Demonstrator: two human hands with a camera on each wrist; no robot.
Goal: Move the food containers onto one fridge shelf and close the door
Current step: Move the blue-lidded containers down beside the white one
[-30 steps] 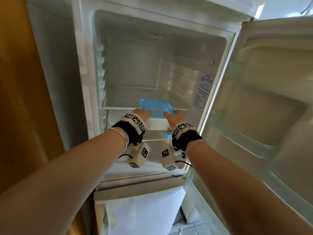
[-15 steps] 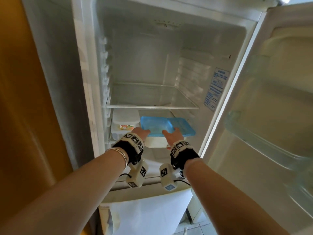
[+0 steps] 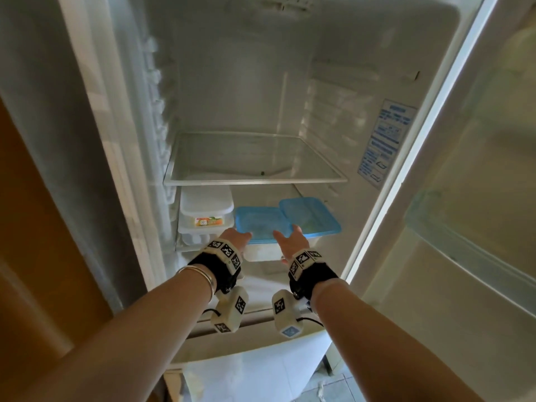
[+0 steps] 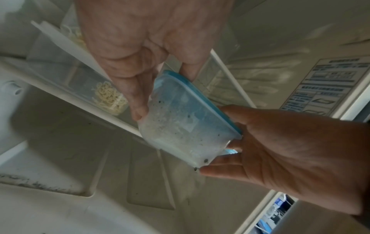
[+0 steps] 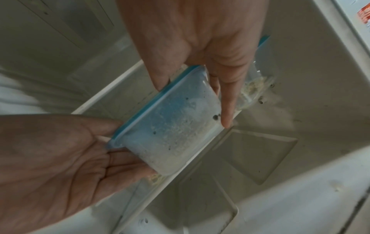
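A clear food container with a blue lid (image 3: 258,224) is held between both hands at the front of the lower fridge shelf (image 3: 181,246). My left hand (image 3: 236,236) grips its left end, thumb on the lid and fingers (image 4: 138,110) down the side. Gripping the right end is my right hand (image 3: 290,239), thumb over the lid rim and fingers (image 5: 226,117) along the wall. A second blue-lidded container (image 3: 309,216) sits just behind it to the right. At the shelf's left stands a white-lidded container (image 3: 206,216) with an orange label.
The upper glass shelf (image 3: 255,161) carries no containers. The fridge door (image 3: 478,198) stands wide open on the right, its clear bins (image 3: 464,245) jutting out. A wooden panel (image 3: 29,242) borders the left side. The lower compartment door (image 3: 246,372) is below my forearms.
Both hands have brought the blue-lidded container down from the upper shelf's front edge to the lower shelf, beside the other blue-lidded container. The head view has shifted closer.
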